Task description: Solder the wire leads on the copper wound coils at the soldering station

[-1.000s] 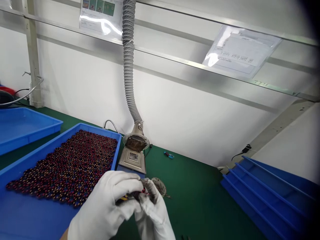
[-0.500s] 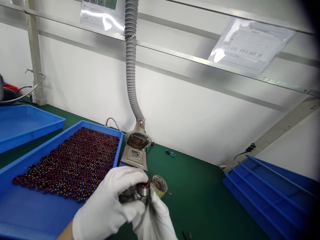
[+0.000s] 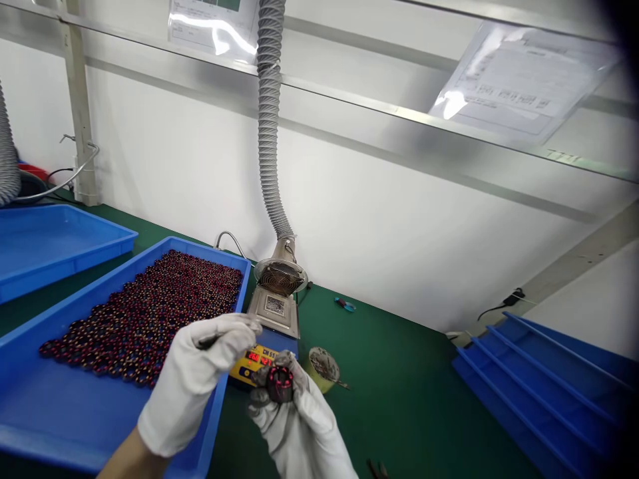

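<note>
head | right hand (image 3: 294,416) grips coil (image 3: 279,384) | left hand (image 3: 200,372) over tray rim (image 3: 219,399)

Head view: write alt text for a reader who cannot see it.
Two white-gloved hands work over a green bench: the right hand holds a small red-wound coil, the left hand pinches a thin dark tool. A blue tray of similar coils lies left.

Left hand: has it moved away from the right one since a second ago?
Yes. The left hand pulled left off the coil, now over the tray edge.
</note>
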Tool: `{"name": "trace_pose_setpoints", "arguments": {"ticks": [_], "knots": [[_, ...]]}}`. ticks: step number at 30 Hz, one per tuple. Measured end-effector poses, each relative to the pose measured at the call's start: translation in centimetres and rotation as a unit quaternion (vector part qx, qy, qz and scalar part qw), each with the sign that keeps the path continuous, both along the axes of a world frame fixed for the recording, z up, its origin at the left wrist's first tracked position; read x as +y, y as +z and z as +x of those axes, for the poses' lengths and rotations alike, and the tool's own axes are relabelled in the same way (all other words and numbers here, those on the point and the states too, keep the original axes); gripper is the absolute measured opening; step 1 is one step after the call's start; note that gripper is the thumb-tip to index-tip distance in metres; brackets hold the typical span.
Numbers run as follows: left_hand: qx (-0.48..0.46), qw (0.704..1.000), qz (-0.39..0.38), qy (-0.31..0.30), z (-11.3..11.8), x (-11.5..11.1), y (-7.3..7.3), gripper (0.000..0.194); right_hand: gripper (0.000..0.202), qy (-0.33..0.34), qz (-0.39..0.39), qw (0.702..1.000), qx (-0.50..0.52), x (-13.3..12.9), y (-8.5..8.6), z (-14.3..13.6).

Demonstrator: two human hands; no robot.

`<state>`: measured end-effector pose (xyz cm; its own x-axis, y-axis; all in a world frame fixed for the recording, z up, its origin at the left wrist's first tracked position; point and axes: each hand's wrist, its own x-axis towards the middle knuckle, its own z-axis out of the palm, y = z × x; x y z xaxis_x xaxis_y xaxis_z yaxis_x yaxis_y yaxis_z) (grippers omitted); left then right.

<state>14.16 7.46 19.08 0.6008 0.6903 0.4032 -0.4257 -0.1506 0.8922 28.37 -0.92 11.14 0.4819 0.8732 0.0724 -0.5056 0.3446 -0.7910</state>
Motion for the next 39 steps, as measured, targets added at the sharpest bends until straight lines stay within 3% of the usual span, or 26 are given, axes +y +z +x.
{"name": "trace_pose_setpoints", "arguments": {"ticks": [3, 6, 10, 14, 17, 21, 24, 27, 29, 31, 34, 37, 39], "knots": [[0.082, 0.992, 0.067, -0.066, 0.0, -0.5, 0.7, 0.029, 0.025, -0.028, 0.013, 1.0, 0.001, 0.0, -0.6, -0.1], [0.097, 0.988, 0.09, -0.077, 0.4, -1.4, 1.3, 0.022, 0.031, -0.076, 0.042, 0.996, -0.024, -0.6, -0.4, -1.2], [0.049, 0.994, 0.05, -0.083, 0.6, -1.5, 1.2, 0.006, 0.032, -0.087, 0.046, 0.995, -0.032, -1.5, 0.6, -2.8], [-0.007, 0.995, 0.012, -0.097, 0.3, -0.9, 0.8, 0.009, 0.03, -0.076, 0.034, 0.996, -0.026, -1.6, 1.1, -3.1], [0.02, 0.998, 0.004, -0.067, 0.0, -0.8, 0.9, 0.004, 0.031, -0.071, 0.027, 0.997, -0.012, -1.5, 0.9, -2.9], [0.084, 0.987, 0.139, -0.01, -0.4, -1.0, 1.2, 0.023, 0.033, -0.08, 0.023, 0.996, -0.009, -1.7, 0.8, -2.7], [0.075, 0.963, 0.254, 0.048, -0.7, -1.1, 1.0, 0.018, 0.03, -0.092, 0.014, 0.996, -0.011, -1.8, 1.3, -2.1], [0.07, 0.954, 0.286, 0.059, -0.8, -1.0, 0.9, 0.02, 0.022, -0.062, -0.018, 0.998, -0.015, -1.7, 1.9, -1.0], [0.06, 0.969, 0.238, 0.03, -0.7, -1.1, 1.0, 0.019, 0.019, -0.036, -0.036, 0.999, -0.017, -1.7, 2.4, -0.3], [0.041, 0.991, 0.123, -0.039, -0.4, -1.3, 0.9, 0.014, 0.019, -0.018, -0.038, 0.999, -0.02, -1.7, 2.8, 0.0], [-0.017, 0.991, -0.059, -0.121, 0.1, -1.3, 0.4, 0.007, 0.019, -0.011, -0.023, 0.999, -0.024, -1.8, 3.1, -0.8], [-0.074, 0.983, -0.143, -0.087, 0.0, -1.1, 0.2, 0.006, 0.021, -0.026, -0.004, 0.999, -0.021, -2.0, 2.7, -2.2], [-0.015, 0.988, -0.122, -0.093, -0.3, -0.9, 0.5, 0.019, 0.025, -0.04, 0.008, 0.999, -0.017, -1.8, 2.1, -2.8]]}}
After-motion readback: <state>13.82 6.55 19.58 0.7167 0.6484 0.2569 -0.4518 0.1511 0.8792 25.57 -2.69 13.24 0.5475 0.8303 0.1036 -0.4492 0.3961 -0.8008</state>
